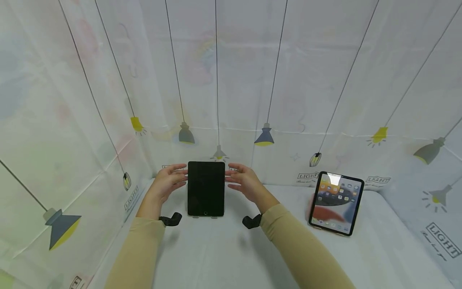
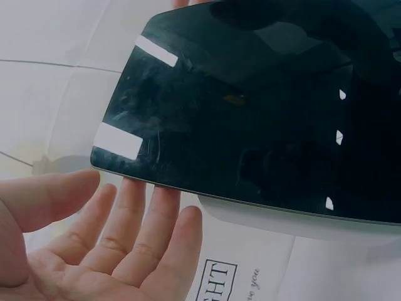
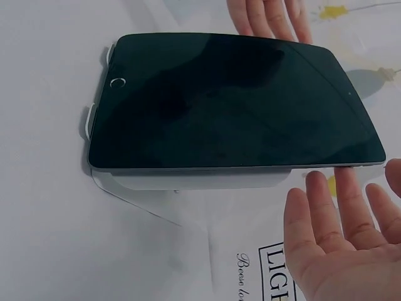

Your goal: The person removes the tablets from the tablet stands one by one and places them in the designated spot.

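A black tablet [image 1: 205,188] with a dark screen stands upright and leans back on a white stand [image 3: 200,180]. Two small lips [image 3: 90,122] of that stand hold its bottom edge, by the round home button. My left hand [image 1: 167,184] is at the tablet's upper left side, fingers spread. In the left wrist view some of its fingertips pass behind the edge, with the thumb free in front. On the opposite side is my right hand [image 1: 249,184], its fingers extended; one fingertip is right at the edge in the right wrist view. Neither hand grips the tablet.
To the right, a second tablet [image 1: 337,202] with a lit screen of app icons leans back on the white-covered table [image 1: 223,257]. A pale curtain [image 1: 238,80] printed with hanging lamps encloses the back and sides. Black wrist mounts [image 1: 171,219] jut inward from both wrists.
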Tool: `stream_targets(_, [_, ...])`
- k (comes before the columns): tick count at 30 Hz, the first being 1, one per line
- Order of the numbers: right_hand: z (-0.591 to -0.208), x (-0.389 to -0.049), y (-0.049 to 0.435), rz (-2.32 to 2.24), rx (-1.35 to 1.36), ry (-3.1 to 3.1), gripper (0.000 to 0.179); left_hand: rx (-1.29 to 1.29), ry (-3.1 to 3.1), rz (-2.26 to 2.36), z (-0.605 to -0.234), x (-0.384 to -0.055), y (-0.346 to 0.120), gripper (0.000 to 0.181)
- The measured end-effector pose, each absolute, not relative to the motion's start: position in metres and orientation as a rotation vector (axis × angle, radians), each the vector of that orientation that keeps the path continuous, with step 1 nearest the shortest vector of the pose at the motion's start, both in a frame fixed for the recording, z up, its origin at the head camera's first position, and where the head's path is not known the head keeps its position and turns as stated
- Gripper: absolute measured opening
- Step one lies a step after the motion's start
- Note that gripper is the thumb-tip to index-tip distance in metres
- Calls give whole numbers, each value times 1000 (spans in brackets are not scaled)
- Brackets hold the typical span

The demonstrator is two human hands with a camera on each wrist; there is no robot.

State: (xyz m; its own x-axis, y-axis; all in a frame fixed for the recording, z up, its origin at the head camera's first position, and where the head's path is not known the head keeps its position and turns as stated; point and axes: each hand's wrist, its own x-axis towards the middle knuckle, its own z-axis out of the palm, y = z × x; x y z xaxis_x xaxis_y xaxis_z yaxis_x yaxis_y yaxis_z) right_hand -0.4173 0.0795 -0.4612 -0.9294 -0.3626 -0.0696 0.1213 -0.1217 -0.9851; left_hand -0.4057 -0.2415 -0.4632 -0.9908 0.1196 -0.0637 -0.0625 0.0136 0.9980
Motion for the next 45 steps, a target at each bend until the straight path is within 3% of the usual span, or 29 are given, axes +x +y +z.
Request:
stream_targets(11, [-464,-416,70,-2233,-210,1836,47,42,2163,2139,-462,-402,-237,51])
stream_targets(26, [-461,-410,57,-2244,-112,1943,23,73,2206,2143,-464,-399,-240,36])
stream_targets(45, [-463,-408,55,-2253,-96,2044,16,99,2285,2100,-463,-399,-241,34])
